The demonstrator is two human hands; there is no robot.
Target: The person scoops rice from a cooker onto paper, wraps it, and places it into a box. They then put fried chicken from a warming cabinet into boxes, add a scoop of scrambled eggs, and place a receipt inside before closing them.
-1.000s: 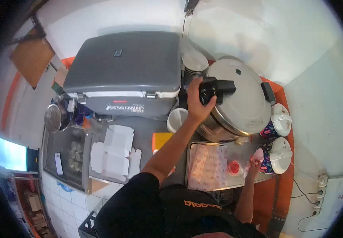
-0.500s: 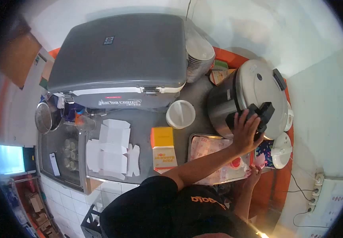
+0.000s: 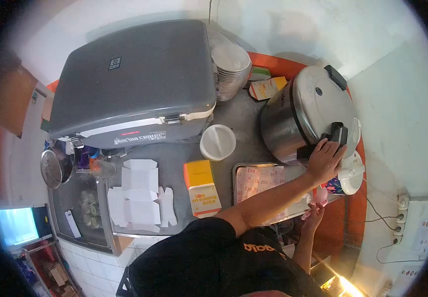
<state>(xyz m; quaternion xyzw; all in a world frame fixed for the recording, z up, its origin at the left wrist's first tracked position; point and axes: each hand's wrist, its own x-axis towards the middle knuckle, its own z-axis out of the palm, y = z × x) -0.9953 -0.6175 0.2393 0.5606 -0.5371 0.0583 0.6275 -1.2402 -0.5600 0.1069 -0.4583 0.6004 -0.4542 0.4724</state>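
The large steel cooker stands at the right with its round lid down on it. My left hand reaches across to the lid's front, its fingers curled over the black latch. Lower down, close to the tray's right end, my right hand grips a pink utensil, whose exact shape is unclear. My left forearm crosses over the metal tray, which is lined with printed paper.
A grey cooler fills the back left beside stacked bowls. On the counter are a white lidded tub, a yellow box and unfolded white cartons. A white-lidded container sits right of the cooker.
The view has shifted and turned slightly. My left hand has moved down along the latch, which now looks more upright. My right hand still holds the pink utensil, a little lower against the tray.
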